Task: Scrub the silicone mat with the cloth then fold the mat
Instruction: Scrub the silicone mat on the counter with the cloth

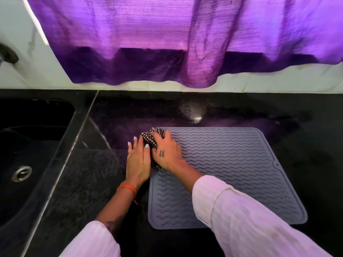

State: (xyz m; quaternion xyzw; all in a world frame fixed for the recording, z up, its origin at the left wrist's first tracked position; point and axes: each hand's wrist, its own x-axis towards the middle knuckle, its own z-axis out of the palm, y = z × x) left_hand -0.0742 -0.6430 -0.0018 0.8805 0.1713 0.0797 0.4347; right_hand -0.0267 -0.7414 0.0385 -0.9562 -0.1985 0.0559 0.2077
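A grey silicone mat (232,167) with wavy ridges lies flat on the black counter. A bunched black-and-white checked cloth (149,140) sits on the mat's far left corner. My right hand (167,153) is closed over the cloth and presses it onto the mat. Beside it, my left hand (138,162) lies flat with fingers extended, on the mat's left edge and against the cloth.
A black sink (27,154) with a metal drain (21,173) is set into the counter (315,145) at the left. A purple curtain (167,43) hangs over the white wall behind. A tap fitting (7,54) shows at the far left.
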